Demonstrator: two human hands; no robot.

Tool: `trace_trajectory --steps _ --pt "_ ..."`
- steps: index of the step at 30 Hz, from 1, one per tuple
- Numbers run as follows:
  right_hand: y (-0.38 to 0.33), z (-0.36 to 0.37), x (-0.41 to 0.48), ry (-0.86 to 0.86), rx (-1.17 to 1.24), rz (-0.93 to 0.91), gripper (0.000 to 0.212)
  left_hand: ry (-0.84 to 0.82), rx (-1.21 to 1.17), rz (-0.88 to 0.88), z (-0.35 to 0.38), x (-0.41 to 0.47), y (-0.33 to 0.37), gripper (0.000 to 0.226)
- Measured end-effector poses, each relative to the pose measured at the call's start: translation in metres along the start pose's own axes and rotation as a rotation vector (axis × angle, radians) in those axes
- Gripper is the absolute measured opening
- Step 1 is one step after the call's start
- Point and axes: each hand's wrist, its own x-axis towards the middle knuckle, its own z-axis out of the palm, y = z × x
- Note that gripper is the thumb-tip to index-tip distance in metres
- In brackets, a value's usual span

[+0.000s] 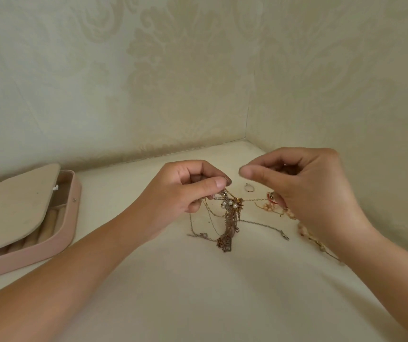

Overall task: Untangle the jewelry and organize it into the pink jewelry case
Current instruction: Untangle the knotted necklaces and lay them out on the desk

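A tangle of gold and silver chains (230,215) with small pearls hangs from my left hand (188,186), which pinches its top between thumb and fingers. Its lower end and loose strands touch the cream surface. My right hand (309,186) is raised just to the right, thumb and forefinger pinched together; a thin chain (254,200) runs from the tangle toward it, and whether it holds that chain I cannot tell. The pink jewelry case (57,233) lies at the far left, its lid (13,206) partly lowered over beige ring rolls.
A silver ring (248,188) lies on the surface between my hands. Pink bead jewelry (269,206) and a beaded strand (306,233) lie under and beside my right hand. Patterned walls meet in a corner close behind.
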Motion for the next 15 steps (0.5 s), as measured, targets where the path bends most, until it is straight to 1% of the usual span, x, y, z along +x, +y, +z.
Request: trace_trajectory --steps 3,5,6,8,10,12,14,15 --pt "0.006 -0.002 0.006 -0.006 0.118 0.214 0.015 0.065 -0.051 -0.055 0.0 0.002 0.0 0.013" --pt "0.012 -0.001 0.009 -0.037 0.172 0.304 0.024 0.089 -0.031 -0.08 0.0 0.004 -0.001 0.014" --pt "0.016 0.0 0.01 -0.057 0.184 0.33 0.024 0.092 -0.011 -0.085 0.001 0.004 -0.002 0.013" --pt "0.022 0.003 0.01 -0.101 0.125 0.325 0.014 0.087 0.025 -0.086 0.001 0.003 -0.003 0.014" --pt "0.027 0.004 0.009 -0.154 -0.022 0.277 0.005 0.085 0.035 -0.081 0.002 0.003 -0.003 0.014" --pt "0.026 0.003 0.008 -0.233 -0.136 0.23 0.005 0.093 0.035 -0.075 0.002 0.003 -0.003 0.017" --pt "0.022 0.005 0.005 -0.298 -0.165 0.188 0.005 0.092 0.038 -0.066 0.001 0.003 -0.002 0.02" --pt "0.019 0.006 0.004 -0.32 -0.17 0.169 0.009 0.083 0.04 -0.063 0.001 0.003 -0.002 0.02"
